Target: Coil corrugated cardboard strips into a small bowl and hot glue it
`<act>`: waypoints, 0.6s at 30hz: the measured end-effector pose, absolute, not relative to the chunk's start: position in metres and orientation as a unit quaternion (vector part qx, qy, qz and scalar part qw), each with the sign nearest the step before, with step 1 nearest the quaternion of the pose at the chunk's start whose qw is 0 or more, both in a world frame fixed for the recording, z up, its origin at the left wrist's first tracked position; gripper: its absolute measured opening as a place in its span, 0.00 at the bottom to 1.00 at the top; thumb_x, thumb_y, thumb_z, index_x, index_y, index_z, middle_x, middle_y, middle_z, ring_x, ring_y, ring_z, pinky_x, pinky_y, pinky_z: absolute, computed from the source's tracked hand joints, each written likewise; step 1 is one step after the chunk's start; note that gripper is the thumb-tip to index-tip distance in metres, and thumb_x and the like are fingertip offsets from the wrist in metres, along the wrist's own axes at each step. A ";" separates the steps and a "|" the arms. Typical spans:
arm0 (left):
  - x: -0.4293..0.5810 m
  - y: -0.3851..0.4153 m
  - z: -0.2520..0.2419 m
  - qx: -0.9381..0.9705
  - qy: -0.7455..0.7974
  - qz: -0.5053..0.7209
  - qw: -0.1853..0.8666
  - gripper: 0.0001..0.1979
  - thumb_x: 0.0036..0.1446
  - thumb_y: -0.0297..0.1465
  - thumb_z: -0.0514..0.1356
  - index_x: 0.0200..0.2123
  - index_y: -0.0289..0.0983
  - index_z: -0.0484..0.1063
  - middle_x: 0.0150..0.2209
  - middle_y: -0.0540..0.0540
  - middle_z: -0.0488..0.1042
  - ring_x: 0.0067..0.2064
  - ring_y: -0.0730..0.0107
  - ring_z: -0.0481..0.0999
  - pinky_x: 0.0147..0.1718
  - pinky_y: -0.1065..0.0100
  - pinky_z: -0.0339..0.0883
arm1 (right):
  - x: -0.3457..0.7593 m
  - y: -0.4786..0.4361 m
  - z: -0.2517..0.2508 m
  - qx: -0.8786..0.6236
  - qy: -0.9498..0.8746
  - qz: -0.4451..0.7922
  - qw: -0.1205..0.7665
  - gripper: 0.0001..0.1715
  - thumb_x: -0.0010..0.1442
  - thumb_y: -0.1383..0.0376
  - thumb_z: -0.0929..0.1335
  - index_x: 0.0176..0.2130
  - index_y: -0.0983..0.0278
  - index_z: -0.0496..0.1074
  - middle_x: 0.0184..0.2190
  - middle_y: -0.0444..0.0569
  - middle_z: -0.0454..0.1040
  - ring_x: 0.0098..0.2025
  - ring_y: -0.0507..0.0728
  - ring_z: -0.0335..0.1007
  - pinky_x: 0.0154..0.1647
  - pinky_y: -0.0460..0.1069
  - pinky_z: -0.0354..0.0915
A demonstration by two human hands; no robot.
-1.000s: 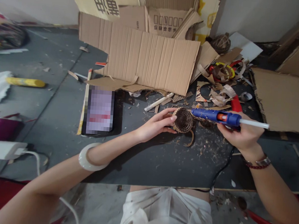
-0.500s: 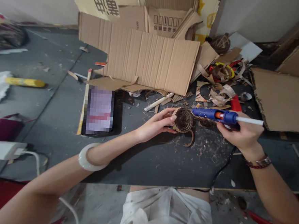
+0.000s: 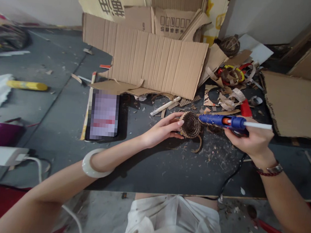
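My left hand point(image 3: 162, 129), wearing a white bangle, grips a round coil of corrugated cardboard point(image 3: 191, 125) by its edge. A curled cardboard strip hangs below the coil. My right hand point(image 3: 249, 139) is wrapped around a blue hot glue gun point(image 3: 221, 120), with a white glue stick point(image 3: 258, 126) projecting from its rear. The gun lies nearly level, and its nozzle is at the coil's right edge. The fingers of my right hand hide the gun's handle.
Both hands are over a dark worktable point(image 3: 167, 170) strewn with cardboard scraps and dust. Behind them stand a large corrugated cardboard sheet point(image 3: 154, 59) and a pixelated tablet point(image 3: 104, 115). A black cord point(image 3: 232, 178) runs across the table's front right.
The glue gun has shifted left toward the coil and now lies more level. My left hand and the coil have stayed nearly still.
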State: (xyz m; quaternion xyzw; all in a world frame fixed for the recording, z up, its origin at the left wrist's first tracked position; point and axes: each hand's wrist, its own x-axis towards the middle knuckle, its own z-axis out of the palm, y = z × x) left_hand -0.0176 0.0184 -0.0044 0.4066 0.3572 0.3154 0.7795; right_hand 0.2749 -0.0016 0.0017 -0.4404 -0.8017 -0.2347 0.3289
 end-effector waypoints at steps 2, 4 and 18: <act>-0.018 0.018 -0.004 0.408 0.358 0.315 0.778 0.21 0.55 0.38 0.63 0.51 0.41 0.67 0.48 0.43 0.70 0.42 0.67 0.73 0.41 0.62 0.71 | 0.275 -0.002 0.003 -0.447 -0.798 -0.233 0.330 0.18 0.50 0.58 0.73 0.41 0.61 0.73 0.31 0.48 0.79 0.29 0.58 0.76 0.31 0.50 0.71; -0.018 0.018 -0.005 0.408 0.352 0.315 0.781 0.21 0.55 0.38 0.63 0.51 0.41 0.67 0.47 0.44 0.70 0.42 0.67 0.73 0.41 0.63 0.71 | 0.273 -0.003 0.005 -0.454 -0.797 -0.219 0.333 0.17 0.51 0.59 0.73 0.42 0.60 0.73 0.32 0.48 0.80 0.30 0.58 0.77 0.31 0.50 0.71; -0.018 0.019 -0.005 0.398 0.350 0.316 0.787 0.20 0.56 0.37 0.62 0.52 0.42 0.67 0.45 0.45 0.70 0.42 0.68 0.73 0.40 0.64 0.71 | 0.273 -0.001 0.005 -0.447 -0.799 -0.227 0.333 0.18 0.51 0.60 0.73 0.42 0.61 0.72 0.32 0.48 0.79 0.29 0.57 0.76 0.31 0.49 0.70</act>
